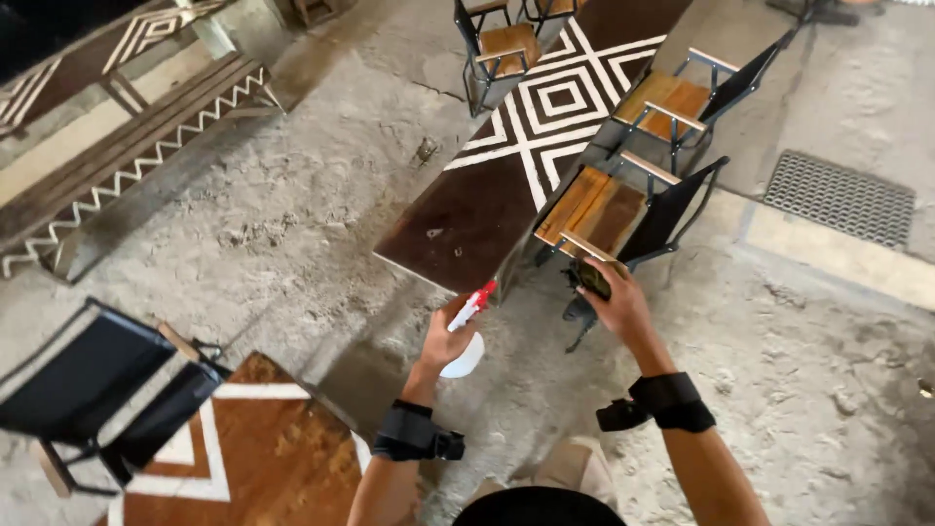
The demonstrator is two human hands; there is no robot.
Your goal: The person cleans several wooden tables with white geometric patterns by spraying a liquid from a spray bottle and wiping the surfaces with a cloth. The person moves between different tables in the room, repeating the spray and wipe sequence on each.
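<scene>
Left hand (446,341): forearm rises from the bottom edge of the view, a black strap (414,433) around the wrist. Fingers wrapped closed around the neck of a spray bottle (466,336). The bottle's long axis runs diagonally; its red nozzle points up and to the right, toward the near corner of the long dark table (467,219), and its white body hangs below the hand. Nozzle tip sits just short of the table's near edge.

Right hand (616,297): arm reaches forward and up from the lower right, a black wrist strap (667,401) on it too. Fingers curled shut around a dark cloth (587,278), held just at the near armrest of the closest wooden-seat chair (609,214). Whether the cloth touches the armrest cannot be told.

The table carries a white diamond pattern at its far half. A second chair (682,97) stands along its right edge, another (497,49) along its left. A brown table with white stripes (253,458) lies at lower left. A metal floor grate (838,195) is at right.
</scene>
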